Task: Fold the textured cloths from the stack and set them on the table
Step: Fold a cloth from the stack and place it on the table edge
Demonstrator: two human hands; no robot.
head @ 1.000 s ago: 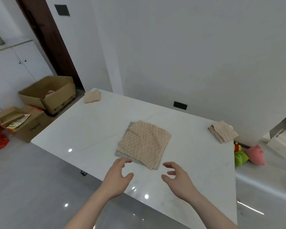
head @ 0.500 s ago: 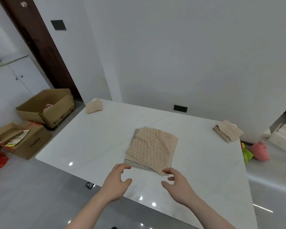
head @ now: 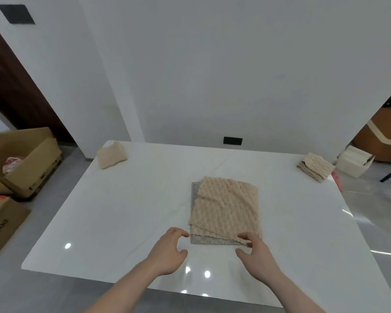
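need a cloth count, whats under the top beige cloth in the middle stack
Under the top beige cloth, more beige edges show at the near side, with a grey cloth at the bottom peeking out near and left. How many layers lie between is covered.

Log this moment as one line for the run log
phase: reaching | left hand: open at near-left corner of cloth stack | right hand: fingertips on stack's near edge, grip unclear | folded cloth far left, folded pile far right
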